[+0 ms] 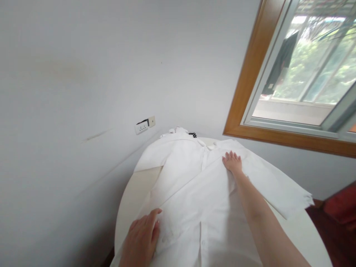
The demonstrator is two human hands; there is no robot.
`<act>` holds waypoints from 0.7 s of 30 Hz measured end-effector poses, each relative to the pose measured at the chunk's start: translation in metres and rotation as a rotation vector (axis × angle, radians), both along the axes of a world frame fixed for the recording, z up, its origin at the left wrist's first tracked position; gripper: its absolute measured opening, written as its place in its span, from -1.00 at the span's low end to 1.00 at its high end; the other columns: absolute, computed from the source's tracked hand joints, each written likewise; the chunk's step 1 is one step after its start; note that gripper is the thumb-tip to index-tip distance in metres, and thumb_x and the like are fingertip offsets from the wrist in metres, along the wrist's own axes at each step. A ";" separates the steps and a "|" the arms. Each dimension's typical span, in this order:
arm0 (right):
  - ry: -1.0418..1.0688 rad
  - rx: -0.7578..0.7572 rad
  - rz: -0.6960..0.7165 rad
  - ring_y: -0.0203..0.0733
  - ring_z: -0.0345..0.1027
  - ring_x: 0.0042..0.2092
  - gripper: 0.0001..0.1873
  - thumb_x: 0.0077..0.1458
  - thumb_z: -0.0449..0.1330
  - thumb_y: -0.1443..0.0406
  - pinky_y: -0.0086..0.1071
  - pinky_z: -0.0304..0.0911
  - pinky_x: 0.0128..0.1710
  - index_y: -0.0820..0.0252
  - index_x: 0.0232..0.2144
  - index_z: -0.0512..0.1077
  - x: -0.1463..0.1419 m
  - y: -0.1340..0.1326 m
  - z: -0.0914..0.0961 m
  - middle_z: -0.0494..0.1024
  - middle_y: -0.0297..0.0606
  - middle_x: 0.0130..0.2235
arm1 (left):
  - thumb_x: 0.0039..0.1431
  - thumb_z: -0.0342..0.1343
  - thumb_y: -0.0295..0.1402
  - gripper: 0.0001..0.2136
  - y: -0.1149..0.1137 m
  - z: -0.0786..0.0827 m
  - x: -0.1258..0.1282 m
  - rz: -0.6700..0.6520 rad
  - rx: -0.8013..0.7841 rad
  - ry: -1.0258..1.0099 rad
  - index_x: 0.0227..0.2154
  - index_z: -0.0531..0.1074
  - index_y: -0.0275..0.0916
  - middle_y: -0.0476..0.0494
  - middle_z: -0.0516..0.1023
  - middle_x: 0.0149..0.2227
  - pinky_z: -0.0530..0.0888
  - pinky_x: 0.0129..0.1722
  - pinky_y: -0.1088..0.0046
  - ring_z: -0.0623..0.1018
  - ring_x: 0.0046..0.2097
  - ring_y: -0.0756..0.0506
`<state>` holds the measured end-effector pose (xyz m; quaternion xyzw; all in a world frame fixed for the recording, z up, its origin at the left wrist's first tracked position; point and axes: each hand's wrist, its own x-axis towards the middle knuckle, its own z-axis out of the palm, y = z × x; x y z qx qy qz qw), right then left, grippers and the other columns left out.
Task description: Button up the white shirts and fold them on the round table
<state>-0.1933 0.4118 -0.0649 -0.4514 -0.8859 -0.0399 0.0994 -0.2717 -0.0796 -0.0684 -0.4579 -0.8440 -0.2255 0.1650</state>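
A white shirt [191,185] lies spread over a pale round table [133,193], its two sleeves reaching out to either side. Wrinkles run across its body, and part of a front placket shows near the bottom. My right hand [233,162] rests flat on the upper right part of the shirt, fingers slightly spread and nothing gripped. At the lower left, my left hand [142,237] is on or just over the shirt's left side. Its thumb stands apart from the fingers; the fingertips are partly turned out of sight.
A grey-white wall [111,74] rises behind and left of the table, with a socket [141,127] on it. A wood-framed window [250,129] is at the upper right. Something black with white stripes [192,135] lies by the shirt's collar end. Red fabric [342,204] appears at far right.
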 end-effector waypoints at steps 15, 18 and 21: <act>0.144 -0.008 0.836 -0.14 -0.27 0.32 -0.45 0.25 -0.18 0.02 -0.10 -0.30 0.26 -0.01 0.23 0.06 0.019 -0.228 0.046 -0.04 -0.28 0.31 | 0.21 -0.14 -0.35 -0.74 0.004 0.004 0.003 0.051 -0.060 -0.060 -0.06 0.29 -0.22 -0.14 0.54 -0.28 0.37 -0.14 0.27 0.53 -0.23 -0.12; 0.068 -0.132 0.964 -0.18 -0.24 0.31 -0.45 0.26 -0.22 0.03 -0.14 -0.29 0.26 -0.03 0.24 0.02 0.030 -0.263 0.033 -0.02 -0.32 0.30 | 0.21 -0.15 -0.38 -0.73 0.005 0.009 0.006 0.053 -0.071 -0.054 -0.05 0.29 -0.22 -0.16 0.54 -0.25 0.36 -0.13 0.28 0.53 -0.21 -0.12; 0.037 -0.181 0.966 -0.19 -0.26 0.32 -0.45 0.26 -0.23 0.02 -0.14 -0.37 0.27 -0.04 0.24 0.04 0.039 -0.266 0.022 -0.03 -0.34 0.30 | 0.19 -0.16 -0.43 -0.71 0.006 0.015 0.008 0.058 -0.108 -0.066 -0.05 0.29 -0.22 -0.13 0.54 -0.29 0.35 -0.15 0.30 0.53 -0.22 -0.11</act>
